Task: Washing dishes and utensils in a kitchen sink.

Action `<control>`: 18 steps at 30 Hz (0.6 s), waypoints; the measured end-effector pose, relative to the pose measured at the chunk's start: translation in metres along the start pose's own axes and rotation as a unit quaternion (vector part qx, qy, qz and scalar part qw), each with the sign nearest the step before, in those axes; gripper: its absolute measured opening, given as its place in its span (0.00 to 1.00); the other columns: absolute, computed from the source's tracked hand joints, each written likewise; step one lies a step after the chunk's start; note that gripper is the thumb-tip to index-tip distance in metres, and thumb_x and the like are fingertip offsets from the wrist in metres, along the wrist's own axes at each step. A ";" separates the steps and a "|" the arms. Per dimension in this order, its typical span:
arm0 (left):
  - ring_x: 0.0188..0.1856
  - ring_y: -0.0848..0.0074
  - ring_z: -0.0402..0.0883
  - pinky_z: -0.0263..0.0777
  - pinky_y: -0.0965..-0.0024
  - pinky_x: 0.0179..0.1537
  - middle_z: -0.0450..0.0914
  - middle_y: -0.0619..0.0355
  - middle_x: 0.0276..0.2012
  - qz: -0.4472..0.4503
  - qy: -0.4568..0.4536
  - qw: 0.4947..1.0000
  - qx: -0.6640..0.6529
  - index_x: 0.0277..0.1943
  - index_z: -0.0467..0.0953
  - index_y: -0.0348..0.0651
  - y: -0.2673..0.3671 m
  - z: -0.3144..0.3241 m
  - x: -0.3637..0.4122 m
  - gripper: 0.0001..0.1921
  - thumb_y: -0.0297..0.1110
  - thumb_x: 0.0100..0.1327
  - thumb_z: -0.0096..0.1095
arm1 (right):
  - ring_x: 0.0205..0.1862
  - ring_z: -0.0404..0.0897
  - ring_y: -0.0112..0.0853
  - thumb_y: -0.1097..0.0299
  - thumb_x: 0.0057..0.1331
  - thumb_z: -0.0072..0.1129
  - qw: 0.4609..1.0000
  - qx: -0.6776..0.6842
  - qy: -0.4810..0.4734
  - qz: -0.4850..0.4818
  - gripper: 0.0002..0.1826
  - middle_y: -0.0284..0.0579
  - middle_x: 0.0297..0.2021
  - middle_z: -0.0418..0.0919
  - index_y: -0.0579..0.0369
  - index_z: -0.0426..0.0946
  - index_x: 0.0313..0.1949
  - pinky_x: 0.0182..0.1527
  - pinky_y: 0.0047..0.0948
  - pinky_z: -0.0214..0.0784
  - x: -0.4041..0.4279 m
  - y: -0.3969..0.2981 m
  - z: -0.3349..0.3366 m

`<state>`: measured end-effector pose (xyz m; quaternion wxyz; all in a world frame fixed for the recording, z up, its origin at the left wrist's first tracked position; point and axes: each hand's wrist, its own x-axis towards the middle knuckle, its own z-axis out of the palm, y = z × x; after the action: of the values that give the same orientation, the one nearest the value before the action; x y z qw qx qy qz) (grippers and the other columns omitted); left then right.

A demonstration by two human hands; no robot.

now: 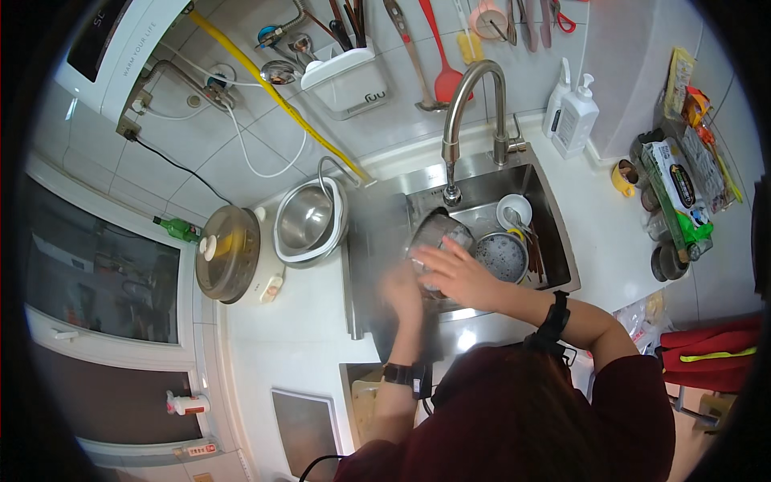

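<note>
A dark-rimmed metal pot (435,228) is tilted over the left part of the stainless steel sink (557,253), with whitish suds or water inside. My left hand (402,292) is at the pot's lower left side and seems to grip it; a hazy patch blurs the fingers. Across the pot's opening lies my right hand (458,274), its fingers stretched out. Whatever is under its palm is hidden. Just right of it, a round pan (501,256) holds foamy water. Behind that pan is a small white bowl (514,209) with spoons. The faucet (452,194) hangs above the pot.
Nested basins (307,220) and a lidded electric cooker (229,253) occupy the left counter. Two white pump bottles (572,117) stand behind the sink at right. A yellow mug (624,176) and packets (677,187) line the right wall. Utensils, including a red spatula (447,81), hang behind.
</note>
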<state>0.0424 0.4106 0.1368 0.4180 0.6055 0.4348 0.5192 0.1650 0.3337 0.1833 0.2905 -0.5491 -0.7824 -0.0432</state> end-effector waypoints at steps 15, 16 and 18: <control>0.21 0.89 0.54 0.48 0.81 0.20 0.59 0.71 0.16 -0.004 -0.022 0.998 0.050 0.18 0.63 0.39 -0.003 -0.009 -0.012 0.13 0.26 0.57 0.53 | 0.62 0.53 0.42 0.71 0.58 0.46 0.997 0.046 0.023 0.061 0.25 0.52 0.61 0.52 0.56 0.59 0.57 0.61 0.39 0.46 0.016 0.007 -0.020; 0.20 0.89 0.54 0.48 0.81 0.20 0.59 0.71 0.16 0.022 -0.031 0.997 0.067 0.18 0.63 0.39 -0.003 -0.010 -0.013 0.12 0.25 0.56 0.53 | 0.62 0.54 0.41 0.70 0.58 0.46 0.996 0.025 0.039 0.079 0.25 0.52 0.59 0.54 0.56 0.60 0.56 0.62 0.41 0.42 0.019 0.010 -0.018; 0.20 0.89 0.53 0.48 0.81 0.19 0.59 0.71 0.15 0.050 -0.039 0.994 0.083 0.18 0.63 0.38 -0.007 -0.014 -0.014 0.11 0.25 0.55 0.53 | 0.61 0.55 0.40 0.69 0.58 0.46 0.994 0.003 0.056 0.096 0.24 0.51 0.58 0.56 0.55 0.61 0.55 0.63 0.43 0.39 0.023 0.024 -0.014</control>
<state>0.0272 0.3998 0.1279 0.3562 0.6792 0.4289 0.4773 0.1862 0.3572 0.2007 0.3385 -0.6175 -0.7087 -0.0433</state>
